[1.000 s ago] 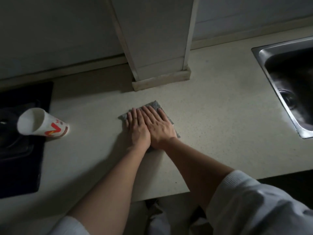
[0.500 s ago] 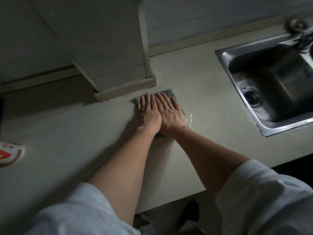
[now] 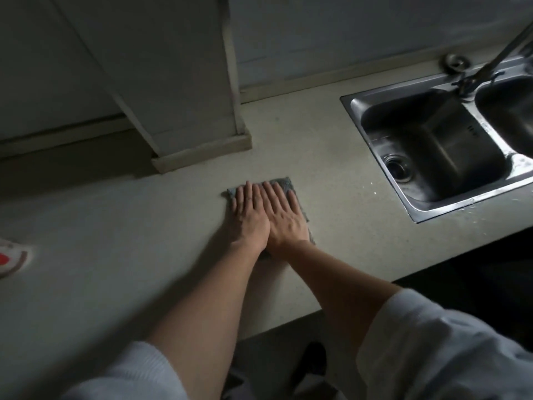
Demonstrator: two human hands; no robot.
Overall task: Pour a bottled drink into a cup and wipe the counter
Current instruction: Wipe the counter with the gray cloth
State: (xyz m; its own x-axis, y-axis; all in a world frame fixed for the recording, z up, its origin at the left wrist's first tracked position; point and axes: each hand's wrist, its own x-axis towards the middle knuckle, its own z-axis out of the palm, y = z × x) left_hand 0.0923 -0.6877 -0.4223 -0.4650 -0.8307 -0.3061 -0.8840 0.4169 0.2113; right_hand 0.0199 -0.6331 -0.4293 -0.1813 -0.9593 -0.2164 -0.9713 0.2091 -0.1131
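Grey cloth [image 3: 284, 183] lies on the desk [image 3: 115, 255], left of the sink [image 3: 432, 157], pressed flat under left hand [image 3: 249, 217] and right hand [image 3: 285, 219], each grip spread, fingers straight; wiping judged under way, droplets [image 3: 372, 189] visible beside the sink, pouring unverifiable.

Steel sink [image 3: 455, 140] with faucet [image 3: 501, 54] at right, white column [image 3: 178, 82] behind
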